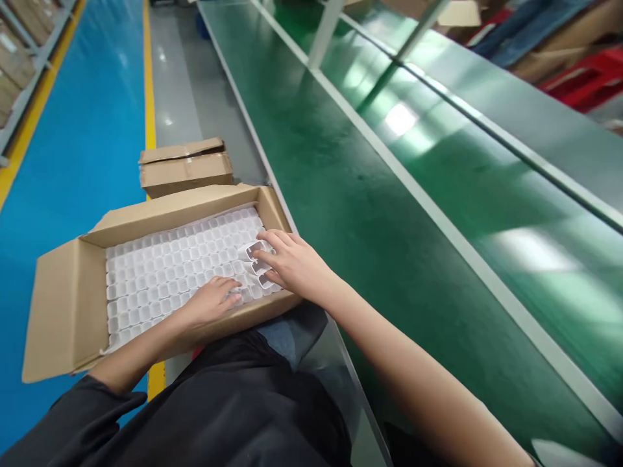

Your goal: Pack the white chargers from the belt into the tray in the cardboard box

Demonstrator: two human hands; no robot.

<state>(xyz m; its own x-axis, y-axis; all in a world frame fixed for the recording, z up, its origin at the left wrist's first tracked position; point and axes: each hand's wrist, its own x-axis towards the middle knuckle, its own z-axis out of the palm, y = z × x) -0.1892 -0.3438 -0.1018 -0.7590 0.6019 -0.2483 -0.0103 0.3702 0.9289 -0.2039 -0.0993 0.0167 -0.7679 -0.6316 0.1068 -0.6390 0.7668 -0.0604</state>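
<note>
A long open cardboard box in front of me holds rows of small white, square-ended plastic pieces, packed tightly side by side. At its right end, a few white hollow plastic pieces stand higher than the rest and lean, their open ends showing. My right hand is closed on these, with fingertips at and inside their openings. My left hand rests low over the rows just left of them, fingers stretched out and thumb apart, touching the tops. Its fingertips partly cover the pieces there.
A green conveyor belt with a pale metal edge runs along the box's right side. Behind the box sits another cardboard box. Blue floor with yellow lines lies left. Metal posts rise beyond the belt, and red crates stand far right.
</note>
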